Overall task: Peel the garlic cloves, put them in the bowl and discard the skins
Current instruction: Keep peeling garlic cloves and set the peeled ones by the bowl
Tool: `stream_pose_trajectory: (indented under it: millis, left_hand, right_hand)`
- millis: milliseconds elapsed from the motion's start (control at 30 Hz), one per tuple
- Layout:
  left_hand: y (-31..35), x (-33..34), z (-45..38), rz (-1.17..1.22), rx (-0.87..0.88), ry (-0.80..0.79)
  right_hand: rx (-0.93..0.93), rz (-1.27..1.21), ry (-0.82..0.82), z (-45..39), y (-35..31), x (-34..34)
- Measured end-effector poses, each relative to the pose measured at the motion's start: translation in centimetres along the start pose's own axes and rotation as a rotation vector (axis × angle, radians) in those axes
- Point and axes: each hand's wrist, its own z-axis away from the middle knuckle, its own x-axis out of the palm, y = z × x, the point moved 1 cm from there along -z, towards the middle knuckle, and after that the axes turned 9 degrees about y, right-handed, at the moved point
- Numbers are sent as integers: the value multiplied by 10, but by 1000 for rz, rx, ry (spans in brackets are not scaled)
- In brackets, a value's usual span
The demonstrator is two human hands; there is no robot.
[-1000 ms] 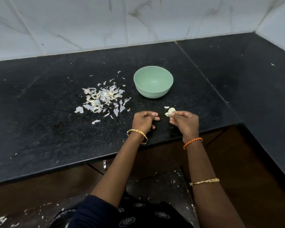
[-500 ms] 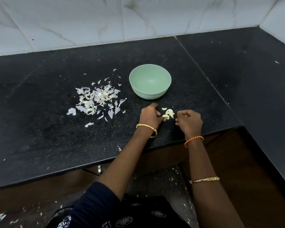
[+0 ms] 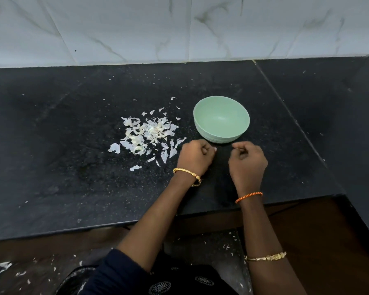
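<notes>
The mint-green bowl (image 3: 221, 133) stands on the black counter (image 3: 73, 177), and its inside looks bare. A pile of white garlic skins (image 3: 149, 133) lies to its left. My left hand (image 3: 195, 157) rests just in front of the bowl with its fingers curled; a small pale garlic piece (image 3: 215, 148) shows at its fingertips. My right hand (image 3: 246, 161) sits beside it, also in front of the bowl, fingers curled in and thumb against the forefinger. Nothing is visible in the right hand. The strip of counter between the two hands is bare.
White marble wall tiles (image 3: 179, 28) back the counter, which continues round a corner at the right (image 3: 349, 124). The counter's front edge (image 3: 222, 211) runs under my wrists. Skin flakes lie on the floor (image 3: 219, 245) below.
The pale garlic pieces that lay on the counter between my hands are gone from there. My left hand reached over them and curled up. Both hands now sit closer to the bowl.
</notes>
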Motion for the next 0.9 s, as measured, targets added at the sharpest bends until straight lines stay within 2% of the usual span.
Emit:
stream_pose_trajectory:
  millis: [100, 167, 267, 400, 500, 600, 700, 900]
  left_hand:
    - [-17, -39, -17, -70, -46, 188]
    - [-33, -66, -32, -97, -85, 287]
    - [-66, -99, -54, -111, -132, 370]
    - [-101, -136, -77, -132, -182, 411]
    - [-117, -150, -89, -99, -213, 376]
    - [-126, -152, -96, -81, -177, 267]
    - [-130, -146, -99, -146, -137, 187]
    - [-136, -140, -104, -179, -190, 208]
  right_hand:
    - [-132, -170, -108, 12, -37, 33]
    - [-155, -214, -298, 17, -61, 63]
    - [-185, -177, -538, 20, -87, 110]
    - [-249, -78, -699, 22, -110, 165]
    - [-282, 36, -739, 22, -113, 192]
    - [-335, 129, -798, 24, -111, 209]
    - [-342, 183, -775, 27, -107, 218]
    - [-302, 175, -799, 23, -105, 219]
